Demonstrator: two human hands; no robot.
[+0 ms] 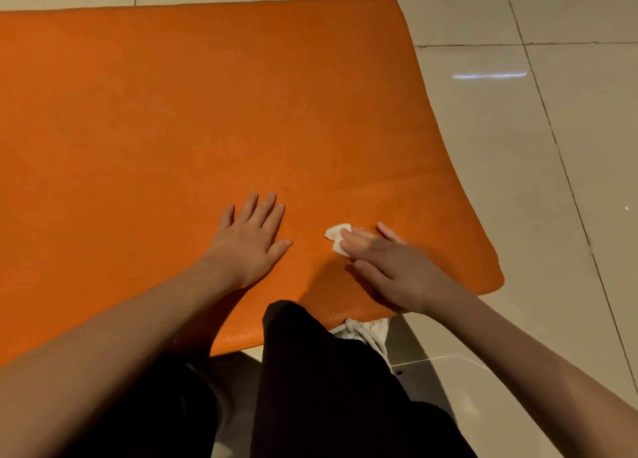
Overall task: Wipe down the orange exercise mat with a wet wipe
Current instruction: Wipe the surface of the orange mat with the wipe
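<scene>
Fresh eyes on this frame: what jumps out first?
The orange exercise mat fills most of the view, spread on pale floor tiles. Near its front edge, the right hand presses a white wet wipe flat, while the left hand rests open beside it.

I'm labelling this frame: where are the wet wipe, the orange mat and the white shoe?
wet wipe (335, 233), head view, exposed left corner.
orange exercise mat (179, 112), head view, bare middle.
white shoe (360, 330), head view, laces.
</scene>
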